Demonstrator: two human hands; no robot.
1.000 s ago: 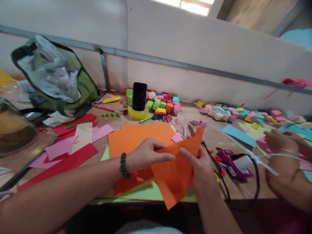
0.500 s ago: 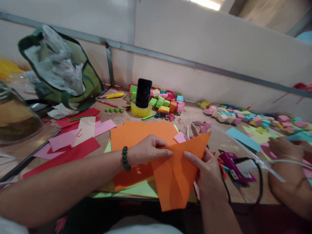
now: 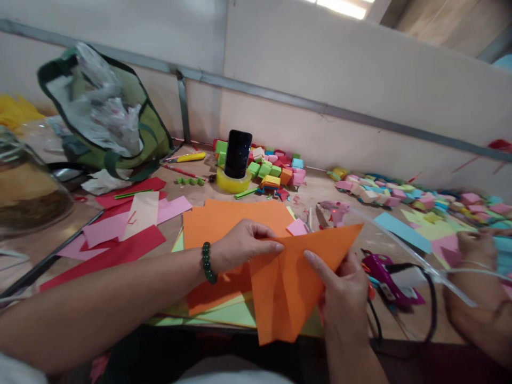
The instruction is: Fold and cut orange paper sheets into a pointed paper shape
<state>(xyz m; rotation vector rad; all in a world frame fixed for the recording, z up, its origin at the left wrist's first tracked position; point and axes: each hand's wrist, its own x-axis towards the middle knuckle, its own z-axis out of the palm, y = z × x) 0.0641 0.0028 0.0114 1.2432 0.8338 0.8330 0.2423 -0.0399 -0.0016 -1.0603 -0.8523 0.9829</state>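
Left hand (image 3: 238,249): thumb and curled fingers pinch the upper edge of folded orange paper (image 3: 294,274). Right hand (image 3: 346,288): thumb pressed on its front, fingers behind, partly hidden. Paper hangs between both grips; orange sheets (image 3: 216,221) lie just beyond left fingers.

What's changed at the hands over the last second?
The orange sheet has swung its upper corner rightward, and its pointed bottom has opened into a wider edge. The left hand and right hand both kept hold of it. The phone and yellow tape roll stayed put.
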